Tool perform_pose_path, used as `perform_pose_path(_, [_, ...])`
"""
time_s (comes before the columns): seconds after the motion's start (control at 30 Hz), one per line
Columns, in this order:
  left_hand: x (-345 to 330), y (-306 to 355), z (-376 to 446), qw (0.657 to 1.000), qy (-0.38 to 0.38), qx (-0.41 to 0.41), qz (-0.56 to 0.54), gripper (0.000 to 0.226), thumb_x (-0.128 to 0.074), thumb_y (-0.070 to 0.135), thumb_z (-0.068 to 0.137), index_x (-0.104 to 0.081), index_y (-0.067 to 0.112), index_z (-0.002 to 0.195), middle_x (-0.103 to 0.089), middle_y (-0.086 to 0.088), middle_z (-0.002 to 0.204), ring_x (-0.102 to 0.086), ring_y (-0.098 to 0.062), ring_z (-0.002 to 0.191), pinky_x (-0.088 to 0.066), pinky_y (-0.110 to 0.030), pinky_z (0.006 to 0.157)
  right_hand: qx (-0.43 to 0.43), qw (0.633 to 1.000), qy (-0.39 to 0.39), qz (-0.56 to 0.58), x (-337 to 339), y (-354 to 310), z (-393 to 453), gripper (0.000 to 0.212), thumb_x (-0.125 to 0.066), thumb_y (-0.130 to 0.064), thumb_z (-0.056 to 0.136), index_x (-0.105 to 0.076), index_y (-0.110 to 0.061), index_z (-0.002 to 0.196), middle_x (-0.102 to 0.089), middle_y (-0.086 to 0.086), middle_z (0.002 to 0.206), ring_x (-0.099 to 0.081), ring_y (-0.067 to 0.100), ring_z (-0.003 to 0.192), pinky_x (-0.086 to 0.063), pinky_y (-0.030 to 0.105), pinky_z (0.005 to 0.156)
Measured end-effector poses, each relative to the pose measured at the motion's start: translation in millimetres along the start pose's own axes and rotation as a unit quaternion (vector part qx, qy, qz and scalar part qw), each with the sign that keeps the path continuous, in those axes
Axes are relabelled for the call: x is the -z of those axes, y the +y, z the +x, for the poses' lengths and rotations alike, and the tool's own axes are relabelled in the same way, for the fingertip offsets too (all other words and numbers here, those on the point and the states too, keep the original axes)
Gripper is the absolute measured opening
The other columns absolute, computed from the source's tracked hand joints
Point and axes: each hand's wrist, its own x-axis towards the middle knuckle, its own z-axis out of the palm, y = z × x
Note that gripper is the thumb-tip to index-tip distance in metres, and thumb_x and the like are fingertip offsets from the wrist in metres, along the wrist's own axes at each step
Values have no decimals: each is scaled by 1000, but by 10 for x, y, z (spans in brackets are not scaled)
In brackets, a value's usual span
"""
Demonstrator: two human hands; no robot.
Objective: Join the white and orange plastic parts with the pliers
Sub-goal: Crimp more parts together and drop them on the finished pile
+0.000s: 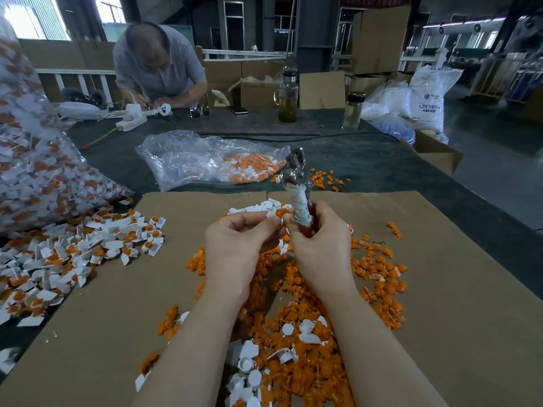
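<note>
Orange plastic plugs (pixel 296 295) are heaped loose on the cardboard sheet (pixel 458 318) under both forearms, with white caps (pixel 249 365) scattered among them near the bottom edge and a second small pile of white parts (pixel 264 207) just beyond the hands. Already joined pieces (pixel 73 254) are spread to the left, beside a bulging plastic bag (pixel 38 160) of the same.

A slip is judged the main risk: if the small part is not seated squarely before the pliers (pixel 296 183) are squeezed, it could be crushed crooked or flicked out into the heap. A fingertip could also be caught, since both hands are crowded touching each other at the tool's handles.

The right hand (pixel 320 245) is clenched around the pliers' handles, one wrapped in cloth and the other red, with the metal head held upright and tilted away from the body. How far the jaws stand apart cannot be told. The left hand (pixel 238 242) is curled, and a small orange piece (pixel 281 212) is pinched at its fingertips (pixel 274 221), right against the right hand's knuckles. Whether a white part is held with it cannot be made out.
</note>
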Motion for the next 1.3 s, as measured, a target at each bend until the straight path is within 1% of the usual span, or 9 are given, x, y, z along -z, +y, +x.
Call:
perform_pose_path(0.2, [-10, -20, -17, 999, 5, -34, 42, 5, -78, 3, 79, -75, 7, 83, -76, -7, 74, -75, -20, 73, -59, -24, 64, 8, 1000, 3, -7, -3, -4, -8, 13, -71, -20, 87, -59, -24, 92, -61, -14, 77, -59, 6, 70, -47, 22, 59])
perform_pose_path(0.3, [3, -21, -14, 994, 13, -58, 87, 7, -80, 6, 78, -76, 10, 82, -76, -6, 74, -75, -20, 73, -60, -27, 67, 8, 1000, -2, -11, 9, -16, -6, 16, -70, -18, 87, -58, -26, 93, -62, -14, 81, -61, 6, 74, -53, 26, 63])
perform_pose_path(0.43, [4, -5, -16, 989, 26, -79, 123, 11, -83, 8, 76, -75, 16, 77, -75, -3, 72, -74, -17, 69, -57, -21, 62, 8, 1000, -9, -27, 29, -25, -2, 16, -71, -17, 86, -59, -25, 94, -65, -11, 83, -62, 9, 75, -56, 32, 65])
perform_pose_path(0.6, [8, -4, -2, 981, 45, -90, 164, 13, -85, 14, 74, -75, 22, 76, -74, 1, 71, -73, -17, 71, -59, -27, 67, 14, 999, -11, -43, 35, -32, -2, 17, -71, -19, 86, -57, -26, 91, -63, -12, 79, -61, 8, 72, -49, 26, 60])
perform_pose_path(0.67, [4, -3, 6, 979, 46, -98, 175, 14, -85, 15, 74, -75, 24, 74, -74, 3, 69, -72, -16, 69, -58, -27, 67, 11, 999, -12, -46, 35, -30, 3, 14, -71, -19, 85, -60, -23, 93, -65, -9, 82, -62, 10, 74, -51, 28, 62])
perform_pose_path(0.87, [-4, -5, -6, 966, 43, -126, 222, 13, -85, 17, 74, -75, 25, 76, -72, 13, 69, -67, 1, 65, -52, -12, 60, 22, 998, -4, -54, 42, -48, -11, 12, -71, -18, 84, -62, -20, 92, -66, -7, 81, -62, 11, 74, -53, 31, 63])
perform_pose_path(1.03, [6, -3, -2, 969, 46, -116, 211, 17, -86, 17, 74, -73, 29, 74, -73, 10, 70, -69, -3, 67, -53, -16, 61, 15, 999, -13, -45, 27, -50, -10, 12, -71, -18, 85, -63, -18, 93, -65, -9, 79, -61, 10, 72, -50, 29, 61])
perform_pose_path(1.2, [8, 14, 2, 966, 38, -122, 226, 20, -84, 15, 75, -71, 30, 71, -70, 17, 67, -62, 4, 59, -45, -7, 52, 21, 998, -29, -57, 51, -62, 13, 18, -70, -21, 86, -67, -19, 103, -66, -11, 85, -62, 9, 79, -53, 29, 67])
perform_pose_path(1.3, [17, 6, 15, 966, 31, -111, 233, 20, -83, 15, 77, -70, 29, 70, -69, 20, 66, -60, 5, 57, -44, -8, 50, 20, 996, -51, -69, 76, -61, 30, 22, -69, -20, 86, -68, -19, 108, -68, -9, 89, -63, 11, 84, -54, 32, 70])
